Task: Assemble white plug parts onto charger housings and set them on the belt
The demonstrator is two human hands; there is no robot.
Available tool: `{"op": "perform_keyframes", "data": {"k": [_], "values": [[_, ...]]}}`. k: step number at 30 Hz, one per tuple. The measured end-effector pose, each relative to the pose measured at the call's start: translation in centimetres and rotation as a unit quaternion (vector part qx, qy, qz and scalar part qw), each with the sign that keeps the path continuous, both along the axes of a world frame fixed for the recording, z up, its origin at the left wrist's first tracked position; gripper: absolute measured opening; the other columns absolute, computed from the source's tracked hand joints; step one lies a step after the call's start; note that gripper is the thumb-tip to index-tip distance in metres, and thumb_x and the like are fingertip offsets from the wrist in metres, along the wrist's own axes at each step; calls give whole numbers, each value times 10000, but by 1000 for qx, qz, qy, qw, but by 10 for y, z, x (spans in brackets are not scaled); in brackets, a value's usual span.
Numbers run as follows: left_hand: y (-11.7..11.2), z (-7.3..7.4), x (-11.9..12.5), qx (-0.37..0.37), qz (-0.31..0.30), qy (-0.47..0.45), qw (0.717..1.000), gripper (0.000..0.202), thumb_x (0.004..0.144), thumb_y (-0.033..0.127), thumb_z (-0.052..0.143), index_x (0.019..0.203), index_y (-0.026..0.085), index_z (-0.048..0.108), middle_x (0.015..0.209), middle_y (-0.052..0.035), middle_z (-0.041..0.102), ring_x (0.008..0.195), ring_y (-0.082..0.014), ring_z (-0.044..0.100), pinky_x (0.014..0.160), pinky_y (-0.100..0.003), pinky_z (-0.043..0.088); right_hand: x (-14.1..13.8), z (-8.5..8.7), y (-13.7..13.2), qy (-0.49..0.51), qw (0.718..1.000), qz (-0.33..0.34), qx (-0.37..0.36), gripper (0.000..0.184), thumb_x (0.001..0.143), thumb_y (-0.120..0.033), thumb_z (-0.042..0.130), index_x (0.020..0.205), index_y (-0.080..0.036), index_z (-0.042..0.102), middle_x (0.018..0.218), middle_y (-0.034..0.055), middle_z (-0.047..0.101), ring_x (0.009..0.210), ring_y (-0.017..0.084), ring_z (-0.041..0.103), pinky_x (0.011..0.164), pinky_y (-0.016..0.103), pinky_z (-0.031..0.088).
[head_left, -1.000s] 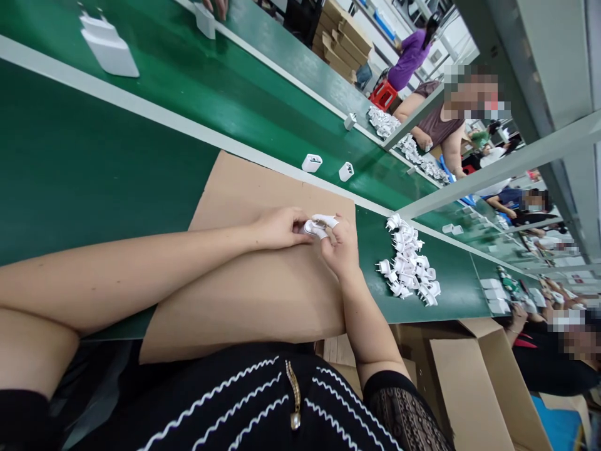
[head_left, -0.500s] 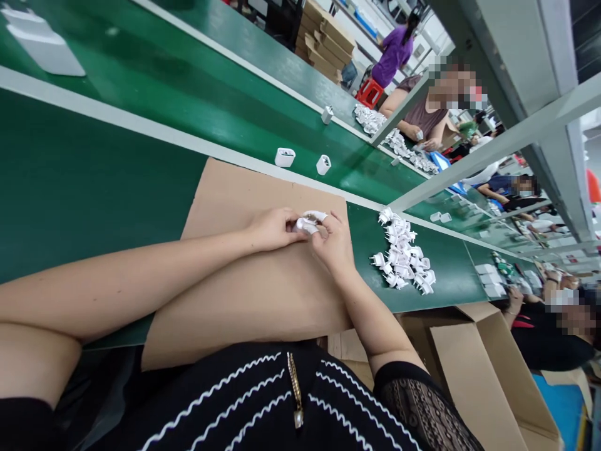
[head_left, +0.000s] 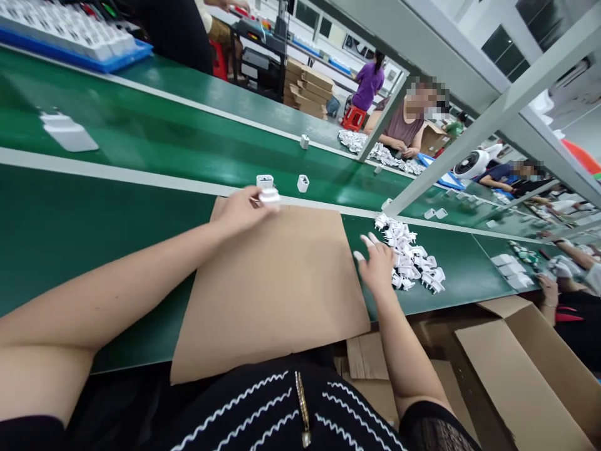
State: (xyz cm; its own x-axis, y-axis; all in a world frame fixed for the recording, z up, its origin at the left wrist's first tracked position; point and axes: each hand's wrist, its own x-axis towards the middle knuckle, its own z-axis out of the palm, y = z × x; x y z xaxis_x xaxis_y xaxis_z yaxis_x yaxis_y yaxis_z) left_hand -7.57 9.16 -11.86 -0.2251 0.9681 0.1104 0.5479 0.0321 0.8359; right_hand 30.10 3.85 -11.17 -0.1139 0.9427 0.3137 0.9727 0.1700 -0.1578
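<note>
My left hand (head_left: 241, 211) is shut on a white plug piece (head_left: 269, 196) and holds it at the far edge of a brown cardboard sheet (head_left: 277, 294). Just beyond it stands a white charger body (head_left: 265, 181) on the green conveyor belt (head_left: 154, 141), with a second one (head_left: 303, 183) to its right. My right hand (head_left: 376, 264) is open, its fingers spread with nothing in them. Those fingers are right at the left side of a heap of white two-pin plug pieces (head_left: 407, 258), close to it or touching it.
A blue tray with rows of white chargers (head_left: 70, 37) sits at the top left. A co-worker (head_left: 399, 125) works beyond the far belt beside another white heap (head_left: 354, 141). Flattened cardboard boxes (head_left: 521, 376) lie below the belt's near edge, lower right.
My hands have parted. The left moved forward to the far edge of the cardboard with the white piece, and the right moved right to the heap. The view has swung, showing more of the room.
</note>
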Motion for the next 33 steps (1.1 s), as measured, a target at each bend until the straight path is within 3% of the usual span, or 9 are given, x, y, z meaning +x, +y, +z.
{"op": "perform_keyframes", "data": {"k": [3,6,10,13,18,21,26,30,33], "values": [[41,-3,-54,7,137,66,988,493,779,441,782,1163,149,680,1081,-57,729,1053,-269,653,857,-368,445,44,-9,-4,-84,986,-138,-41,475,933,-235,597,1388,-126,681,1404,259,630,1285,428,528,1098,599,344],[76,-11,-90,-14,190,55,980,559,753,620,745,987,119,662,937,-29,709,1168,-280,602,899,-399,375,65,-15,2,-77,985,-142,-66,418,891,-152,564,1260,-138,759,1200,207,683,1140,357,584,997,477,423],[87,-11,-94,-15,217,22,976,651,664,795,616,747,150,572,823,-49,654,1299,-360,522,852,-438,284,77,-15,13,35,995,-93,-33,306,861,-177,593,1077,-156,808,1057,132,684,1039,286,624,959,400,479],[73,-5,-76,102,239,77,963,715,704,828,559,801,120,566,1005,-85,626,1400,-420,386,817,-456,207,79,-10,17,96,991,-82,43,299,877,-274,620,1075,-155,810,1000,125,673,1003,291,628,952,430,497],[64,-12,-56,170,100,142,970,904,669,979,489,903,113,606,946,-46,586,1341,-407,416,816,-427,185,40,1,29,279,959,-42,37,382,894,-457,609,1043,-164,805,1000,108,697,947,238,639,874,389,528],[73,-18,-59,86,86,101,987,865,521,982,569,799,164,591,746,-18,539,1255,-413,505,819,-422,221,2,7,42,478,870,-54,-106,474,845,-608,654,1015,-181,766,917,59,743,789,172,641,617,254,460],[52,9,-36,51,-37,157,986,659,773,751,615,1093,180,699,958,-34,692,1096,-313,616,841,-389,382,-44,14,60,576,776,-30,-255,397,764,-543,806,906,-184,714,842,35,762,686,110,649,482,176,300],[6,27,10,13,-255,169,952,419,838,512,690,1148,231,713,1126,-40,749,970,-255,670,841,-346,477,-69,7,66,548,783,-7,-293,327,827,-487,780,948,-192,707,910,50,791,756,141,713,517,186,394],[-23,20,37,-4,-339,175,924,318,863,436,643,1099,238,721,1137,-77,741,1030,-291,680,864,-375,502,-79,-5,65,433,874,-3,-220,239,854,-417,751,967,-208,725,891,36,789,804,184,716,621,251,499]]}}
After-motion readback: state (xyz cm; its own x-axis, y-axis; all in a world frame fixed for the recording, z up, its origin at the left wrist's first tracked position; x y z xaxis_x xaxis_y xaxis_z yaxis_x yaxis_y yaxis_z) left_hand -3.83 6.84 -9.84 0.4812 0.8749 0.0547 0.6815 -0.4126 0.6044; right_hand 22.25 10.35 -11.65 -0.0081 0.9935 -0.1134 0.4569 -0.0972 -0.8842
